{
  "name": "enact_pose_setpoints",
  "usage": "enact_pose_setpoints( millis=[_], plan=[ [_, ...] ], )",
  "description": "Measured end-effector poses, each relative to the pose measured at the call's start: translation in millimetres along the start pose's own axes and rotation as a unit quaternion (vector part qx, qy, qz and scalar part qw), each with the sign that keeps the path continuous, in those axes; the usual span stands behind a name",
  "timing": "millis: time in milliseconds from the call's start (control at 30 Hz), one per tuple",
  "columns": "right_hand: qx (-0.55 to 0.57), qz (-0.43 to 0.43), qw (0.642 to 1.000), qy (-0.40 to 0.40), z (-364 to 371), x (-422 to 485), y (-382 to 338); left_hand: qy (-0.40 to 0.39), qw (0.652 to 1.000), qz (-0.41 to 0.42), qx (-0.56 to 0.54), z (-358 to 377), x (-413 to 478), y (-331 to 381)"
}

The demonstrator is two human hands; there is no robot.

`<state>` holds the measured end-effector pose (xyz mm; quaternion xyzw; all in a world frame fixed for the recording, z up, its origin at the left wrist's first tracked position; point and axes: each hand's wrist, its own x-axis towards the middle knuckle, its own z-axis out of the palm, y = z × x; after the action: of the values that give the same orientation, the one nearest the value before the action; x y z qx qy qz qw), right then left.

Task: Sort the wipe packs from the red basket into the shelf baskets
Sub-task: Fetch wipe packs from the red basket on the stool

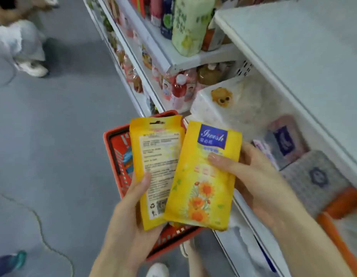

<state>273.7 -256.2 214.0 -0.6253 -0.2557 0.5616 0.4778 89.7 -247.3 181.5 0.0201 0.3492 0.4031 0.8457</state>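
I hold two yellow wipe packs above the red basket (113, 140), which stands on the floor by the shelf. My left hand (133, 212) grips one yellow pack (157, 166) with its printed back facing me. My right hand (253, 176) pinches the other yellow pack (203, 176), front side up, with orange flowers and a blue label. The two packs overlap slightly at the middle. A shelf basket (243, 68) to the right holds a white pack (233, 104) and purple and grey packs (283, 140).
White shelving (293, 47) runs along the right, with bottles (189, 25) on the upper level. An orange basket rim (341, 204) shows at the lower right. Other people's feet (31, 68) stand on the grey floor at the upper left. A cable (39, 222) lies on the floor.
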Motion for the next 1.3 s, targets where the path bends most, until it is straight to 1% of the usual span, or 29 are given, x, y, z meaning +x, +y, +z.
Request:
enact_pose_setpoints(
  millis=[67, 133, 233, 333, 400, 433, 500, 567, 633, 733, 767, 833, 867, 900, 933, 1000, 1067, 1100, 1133, 1200, 1300],
  plan=[
    [0.023, -0.03, 0.998, 0.045, -3.8, -44.2, 2.0, -0.006, 0.998, -0.04, 0.057, 11.0, -28.2, -6.3],
    [0.046, -0.054, 0.992, 0.1, -7.4, -92.2, 1.6, -0.029, 0.99, -0.076, 0.119, 23.6, -59.7, -15.0],
    [0.036, -0.075, 0.982, 0.169, -18.7, -165.1, 3.3, -0.057, 0.978, -0.094, 0.178, 43.8, -106.0, -35.0],
    [0.057, -0.09, 0.965, 0.238, -35.5, -237.9, 2.3, -0.126, 0.955, -0.146, 0.228, 61.7, -149.7, -63.5],
    [0.078, -0.105, 0.948, 0.291, -47.6, -281.9, 4.1, -0.18, 0.927, -0.177, 0.277, 74.7, -177.0, -81.8],
    [0.09, -0.115, 0.934, 0.325, -54.5, -311.6, 5.7, -0.213, 0.904, -0.19, 0.317, 83.1, -194.8, -95.4],
    [0.098, -0.13, 0.914, 0.372, -62.4, -341.6, 9.6, -0.273, 0.858, -0.193, 0.39, 91.2, -212.3, -112.0],
    [0.109, -0.159, 0.878, 0.439, -70.5, -382.0, 13.6, -0.326, 0.804, -0.196, 0.457, 101.9, -236.4, -136.6],
    [0.121, -0.195, 0.835, 0.5, -76.8, -419.9, 20.1, -0.357, 0.766, -0.197, 0.496, 109.0, -258.3, -160.6],
    [0.148, -0.238, 0.778, 0.563, -87.4, -469.7, 32.7, -0.385, 0.729, -0.214, 0.524, 122.3, -287.9, -196.9],
    [0.16, -0.24, 0.765, 0.576, -92.5, -485.9, 38.4, -0.393, 0.723, -0.223, 0.522, 126.0, -298.1, -210.3],
    [0.185, -0.229, 0.75, 0.593, -106.8, -521.9, 50.8, -0.399, 0.716, -0.238, 0.521, 130.9, -317.5, -239.6],
    [0.182, -0.218, 0.749, 0.598, -116.3, -543.5, 56.9, -0.409, 0.707, -0.245, 0.523, 132.7, -328.9, -255.2],
    [0.165, -0.201, 0.756, 0.601, -127.8, -566.8, 62.8, -0.421, 0.696, -0.249, 0.525, 133.8, -340.3, -271.2],
    [0.137, -0.177, 0.772, 0.596, -140.4, -591.9, 68.9, -0.436, 0.686, -0.254, 0.524, 134.3, -352.3, -287.7],
    [0.074, -0.125, 0.815, 0.561, -165.9, -644.9, 80.7, -0.464, 0.666, -0.267, 0.519, 133.6, -378.4, -321.2],
    [0.038, -0.101, 0.852, 0.512, -187.7, -698.5, 92.5, -0.49, 0.648, -0.285, 0.51, 133.3, -409.2, -356.0],
    [0.023, -0.096, 0.863, 0.495, -198.2, -723.4, 99.1, -0.504, 0.639, -0.292, 0.502, 133.6, -424.4, -373.9],
    [0.004, -0.091, 0.868, 0.487, -208.3, -747.6, 105.1, -0.519, 0.627, -0.297, 0.499, 134.0, -439.6, -392.3],
    [-0.036, -0.08, 0.868, 0.489, -227.3, -793.4, 118.1, -0.547, 0.597, -0.302, 0.504, 134.0, -470.1, -429.8],
    [-0.03, -0.087, 0.858, 0.506, -254.2, -853.1, 139.5, -0.563, 0.564, -0.314, 0.516, 134.7, -508.4, -487.7]
  ],
)
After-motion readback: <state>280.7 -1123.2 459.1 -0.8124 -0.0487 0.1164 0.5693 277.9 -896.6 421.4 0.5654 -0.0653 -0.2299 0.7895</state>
